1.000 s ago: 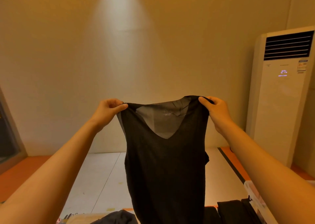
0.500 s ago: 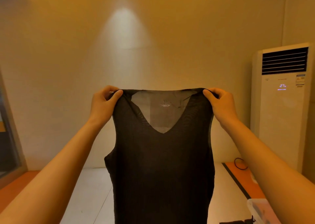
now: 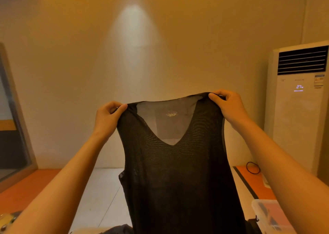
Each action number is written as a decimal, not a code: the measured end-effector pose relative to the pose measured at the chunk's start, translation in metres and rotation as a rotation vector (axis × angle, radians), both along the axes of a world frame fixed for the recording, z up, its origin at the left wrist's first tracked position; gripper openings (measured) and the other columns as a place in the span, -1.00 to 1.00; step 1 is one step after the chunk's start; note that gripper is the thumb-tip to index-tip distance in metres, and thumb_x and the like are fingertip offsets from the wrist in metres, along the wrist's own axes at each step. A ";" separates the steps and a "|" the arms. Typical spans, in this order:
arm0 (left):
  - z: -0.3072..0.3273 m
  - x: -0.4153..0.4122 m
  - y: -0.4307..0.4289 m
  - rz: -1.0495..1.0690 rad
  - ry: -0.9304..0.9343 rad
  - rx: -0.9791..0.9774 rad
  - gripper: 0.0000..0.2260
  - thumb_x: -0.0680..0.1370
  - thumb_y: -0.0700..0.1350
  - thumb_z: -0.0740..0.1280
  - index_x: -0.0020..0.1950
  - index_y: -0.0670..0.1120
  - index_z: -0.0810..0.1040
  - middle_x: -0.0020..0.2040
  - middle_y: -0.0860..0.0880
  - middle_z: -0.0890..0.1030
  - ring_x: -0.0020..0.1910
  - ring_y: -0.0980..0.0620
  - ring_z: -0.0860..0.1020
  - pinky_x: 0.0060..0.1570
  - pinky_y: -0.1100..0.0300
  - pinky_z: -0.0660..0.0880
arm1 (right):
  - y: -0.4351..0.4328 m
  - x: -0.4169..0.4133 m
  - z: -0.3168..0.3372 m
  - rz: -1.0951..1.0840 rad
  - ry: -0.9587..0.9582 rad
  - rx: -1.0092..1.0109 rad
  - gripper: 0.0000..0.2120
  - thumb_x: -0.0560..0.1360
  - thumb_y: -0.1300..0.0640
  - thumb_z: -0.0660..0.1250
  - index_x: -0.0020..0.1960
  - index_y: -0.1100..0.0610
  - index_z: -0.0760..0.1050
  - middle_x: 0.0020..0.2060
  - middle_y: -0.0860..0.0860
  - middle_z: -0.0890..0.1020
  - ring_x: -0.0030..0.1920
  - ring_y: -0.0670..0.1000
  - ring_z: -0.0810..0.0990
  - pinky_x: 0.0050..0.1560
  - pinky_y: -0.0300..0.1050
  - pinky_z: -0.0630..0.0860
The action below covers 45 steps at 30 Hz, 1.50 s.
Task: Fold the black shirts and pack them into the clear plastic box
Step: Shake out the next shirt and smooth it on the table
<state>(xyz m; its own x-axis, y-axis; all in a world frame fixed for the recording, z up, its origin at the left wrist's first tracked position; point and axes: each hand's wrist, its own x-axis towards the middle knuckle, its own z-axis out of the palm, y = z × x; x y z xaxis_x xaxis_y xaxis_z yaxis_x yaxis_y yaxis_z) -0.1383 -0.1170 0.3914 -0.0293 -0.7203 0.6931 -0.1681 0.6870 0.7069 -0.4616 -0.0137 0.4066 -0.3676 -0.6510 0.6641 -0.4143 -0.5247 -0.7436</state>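
A black sleeveless V-neck shirt [image 3: 178,171] hangs spread out in the air in front of me, its thin fabric see-through at the neck. My left hand [image 3: 108,120] pinches its left shoulder strap. My right hand [image 3: 228,105] pinches the right shoulder strap, held a little higher. The clear plastic box [image 3: 268,216] shows at the lower right, partly behind my right forearm. Another piece of black cloth [image 3: 119,229] lies at the bottom edge, mostly hidden.
A white standing air conditioner [image 3: 300,112] stands at the right against the wall. The floor below is white tile [image 3: 99,194] with orange borders; a black cable loop [image 3: 252,168] lies on the right border. A glass panel frame [image 3: 16,127] is at the left.
The shirt went from narrow and bunched to stretched wide between my hands. My right hand now holds its strap higher than the left. The view tilted up, hiding the black clothes below.
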 end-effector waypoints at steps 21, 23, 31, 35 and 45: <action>-0.027 0.011 0.090 -0.088 0.187 0.101 -0.89 0.60 -0.10 0.28 -0.06 -0.04 0.59 -0.17 -0.01 0.61 -0.15 0.10 0.59 -0.22 0.33 0.55 | 0.081 0.004 -0.030 0.271 -0.110 -0.026 -0.86 0.56 0.15 0.31 -0.14 0.02 0.61 -0.21 -0.10 0.65 -0.06 -0.08 0.62 -0.12 -0.27 0.54; -0.027 0.012 0.100 -0.095 0.205 0.108 -0.88 0.60 -0.12 0.27 -0.08 -0.04 0.58 -0.24 0.04 0.62 -0.20 0.14 0.58 -0.27 0.37 0.54 | 0.088 0.007 -0.028 0.305 -0.133 -0.030 -0.86 0.55 0.16 0.31 -0.13 0.05 0.60 -0.21 -0.09 0.65 -0.09 -0.08 0.62 -0.13 -0.27 0.54; -0.013 0.020 0.126 -0.114 0.238 0.091 -0.87 0.61 -0.13 0.26 -0.08 -0.06 0.58 -0.29 0.09 0.62 -0.23 0.18 0.58 -0.24 0.38 0.54 | 0.105 0.013 -0.013 0.349 -0.167 -0.079 -0.87 0.54 0.17 0.31 -0.16 0.05 0.59 -0.29 -0.15 0.65 -0.16 -0.16 0.62 -0.14 -0.30 0.54; -0.011 0.024 0.123 -0.127 0.266 0.106 -0.87 0.61 -0.12 0.26 -0.07 -0.06 0.59 -0.26 0.07 0.62 -0.21 0.17 0.59 -0.22 0.36 0.55 | 0.104 0.012 -0.018 0.324 -0.125 -0.072 -0.87 0.53 0.17 0.33 -0.17 0.06 0.60 -0.29 -0.14 0.65 -0.16 -0.13 0.62 -0.14 -0.28 0.56; -0.105 0.002 0.022 -0.059 0.040 0.324 -0.89 0.57 -0.11 0.33 -0.11 -0.07 0.62 -0.23 -0.04 0.65 -0.26 0.12 0.62 -0.26 0.33 0.57 | 0.012 -0.002 -0.120 0.127 -0.252 0.232 -0.89 0.54 0.12 0.35 -0.14 0.05 0.62 -0.20 -0.03 0.65 -0.12 -0.09 0.61 -0.21 -0.30 0.52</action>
<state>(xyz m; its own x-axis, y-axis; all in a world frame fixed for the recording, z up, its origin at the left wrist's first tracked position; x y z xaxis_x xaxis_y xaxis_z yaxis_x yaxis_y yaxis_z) -0.1362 -0.0955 0.2861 -0.0549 -0.9012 0.4300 -0.1022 0.4335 0.8954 -0.4638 -0.0021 0.2862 -0.4070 -0.8247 0.3928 -0.1452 -0.3661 -0.9192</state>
